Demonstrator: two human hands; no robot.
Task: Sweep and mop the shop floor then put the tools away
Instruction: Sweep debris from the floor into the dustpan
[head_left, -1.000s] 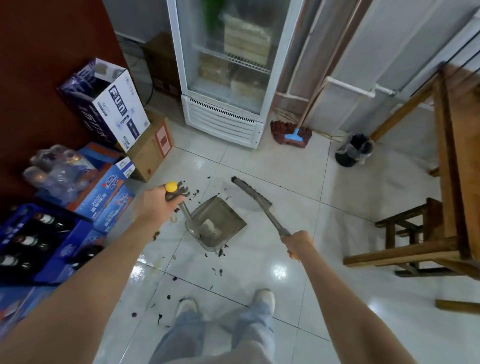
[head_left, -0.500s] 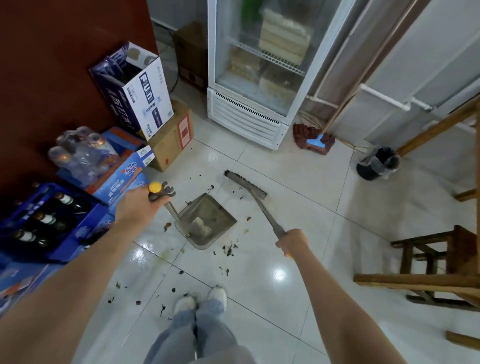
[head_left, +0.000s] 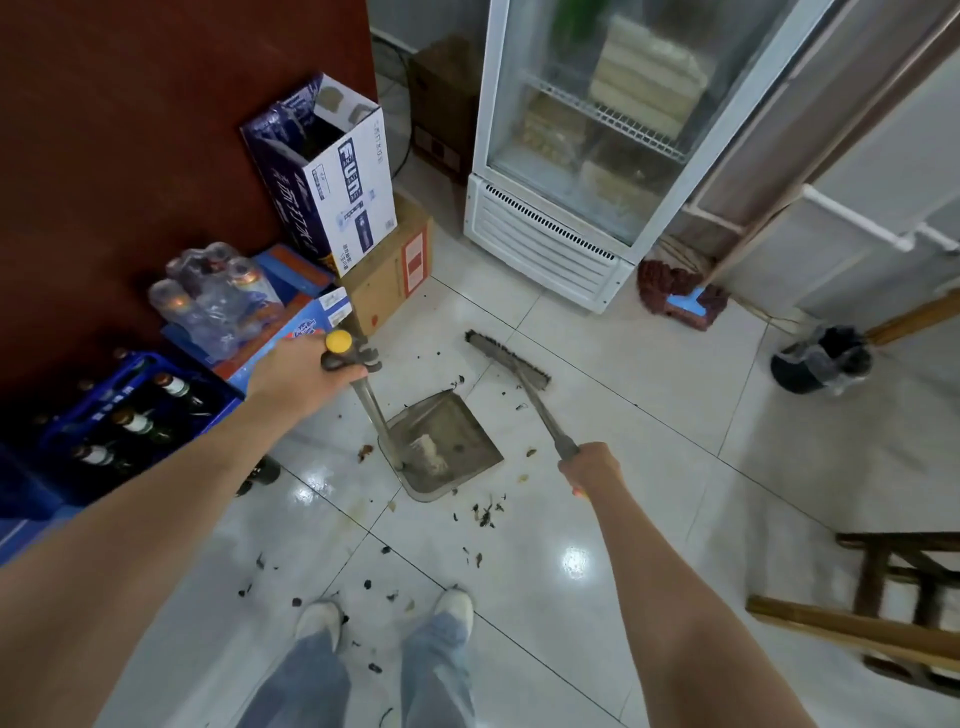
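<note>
Glossy white floor tiles of a small shop, seen from above, scattered with dark debris. Left hand, fingers wrapped round the yellow-capped handle, holds the long-handled dustpan with its tray resting on the floor, mouth apparently facing the broom, presumably to receive sweepings; a pale lump already lies inside. Right hand, fist clamped on the shaft, holds the broom, whose head lies just beyond the pan, placed to draw litter back toward it. Much debris lies nearer the person's shoes, behind the pan, so sweeping appears far from finished. Mop leans by the glass-door fridge, unused. Obstacles: cardboard boxes, bottle crate and shrink-wrapped bottles crowd the left; lined bin and wooden stool stand to the right.
</note>
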